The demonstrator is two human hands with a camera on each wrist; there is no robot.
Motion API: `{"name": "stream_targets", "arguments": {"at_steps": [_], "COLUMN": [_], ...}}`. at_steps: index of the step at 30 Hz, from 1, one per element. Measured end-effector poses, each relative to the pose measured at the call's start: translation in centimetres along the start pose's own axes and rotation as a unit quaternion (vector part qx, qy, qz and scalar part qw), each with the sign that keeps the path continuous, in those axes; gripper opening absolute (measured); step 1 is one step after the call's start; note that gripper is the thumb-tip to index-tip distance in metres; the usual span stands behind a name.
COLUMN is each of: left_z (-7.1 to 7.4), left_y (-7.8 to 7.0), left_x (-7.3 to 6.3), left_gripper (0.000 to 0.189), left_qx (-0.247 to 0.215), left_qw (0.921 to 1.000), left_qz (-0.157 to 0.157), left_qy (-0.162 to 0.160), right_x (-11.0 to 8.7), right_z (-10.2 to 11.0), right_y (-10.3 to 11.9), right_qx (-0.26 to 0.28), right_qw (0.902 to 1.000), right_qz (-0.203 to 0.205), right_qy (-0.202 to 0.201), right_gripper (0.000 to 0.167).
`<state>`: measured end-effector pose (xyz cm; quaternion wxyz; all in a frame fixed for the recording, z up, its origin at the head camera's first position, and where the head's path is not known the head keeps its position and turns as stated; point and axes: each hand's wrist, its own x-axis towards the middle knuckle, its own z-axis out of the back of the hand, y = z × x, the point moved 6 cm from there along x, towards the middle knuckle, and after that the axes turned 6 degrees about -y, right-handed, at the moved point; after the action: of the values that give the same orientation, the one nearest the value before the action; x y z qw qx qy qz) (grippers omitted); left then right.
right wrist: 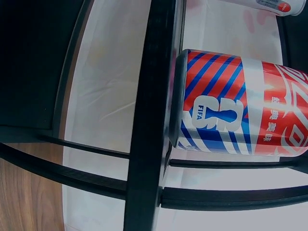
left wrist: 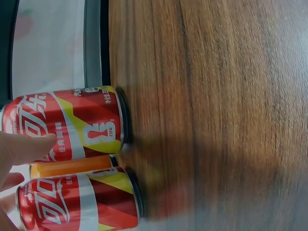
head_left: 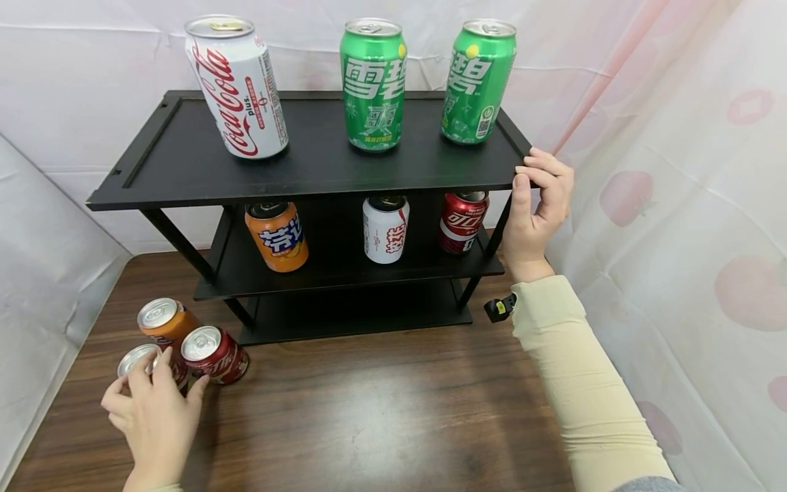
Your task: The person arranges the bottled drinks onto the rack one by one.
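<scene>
On the wooden table at the lower left, my left hand (head_left: 156, 417) reaches over a cluster of three cans. Its fingers are spread over the top of the left red Coca-Cola can (head_left: 138, 357), while the thumb is close to the right red can (head_left: 216, 355). Behind them stands an orange can (head_left: 167, 321). In the left wrist view, the thumb (left wrist: 29, 147) overlaps one red can (left wrist: 72, 125); the other red can (left wrist: 82, 199) lies beside it, and contact is unclear. My right hand (head_left: 541, 205) grips the right front corner of the black shelf (head_left: 307, 178).
A white Coca-Cola can (head_left: 240, 89) and two green cans, one central (head_left: 373, 85) and one right (head_left: 479, 82), stand on top. The middle shelf holds an orange can (head_left: 277, 236), a white can (head_left: 385, 230) and a red can (head_left: 463, 222). White curtains (head_left: 676, 273) flank the table (head_left: 369, 410).
</scene>
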<state>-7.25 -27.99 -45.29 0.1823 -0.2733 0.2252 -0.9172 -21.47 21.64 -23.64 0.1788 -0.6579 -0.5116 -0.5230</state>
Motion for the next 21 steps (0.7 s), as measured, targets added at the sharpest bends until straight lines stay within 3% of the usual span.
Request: {"name": "stream_targets", "arguments": {"at_steps": [12,21], "left_z": [0.1,-0.3], "left_y": [0.6,1.4], "left_x": [1.0,2.1], "left_gripper": [0.072,0.074], "left_qx": [-0.004,0.004], "left_qw": [0.9989,1.0], "left_qz": [-0.036,-0.004], "left_qy": [-0.029,0.001], "right_x": [-0.1,-0.1], "right_z": [0.0,0.0], "right_y": [-0.1,-0.2], "right_qx": [0.001,0.004], "right_qw": [1.0,1.0], "right_qz": [-0.001,-0.001], "right_qy": [-0.001,-0.002], "right_gripper": [0.05,0.05]}}
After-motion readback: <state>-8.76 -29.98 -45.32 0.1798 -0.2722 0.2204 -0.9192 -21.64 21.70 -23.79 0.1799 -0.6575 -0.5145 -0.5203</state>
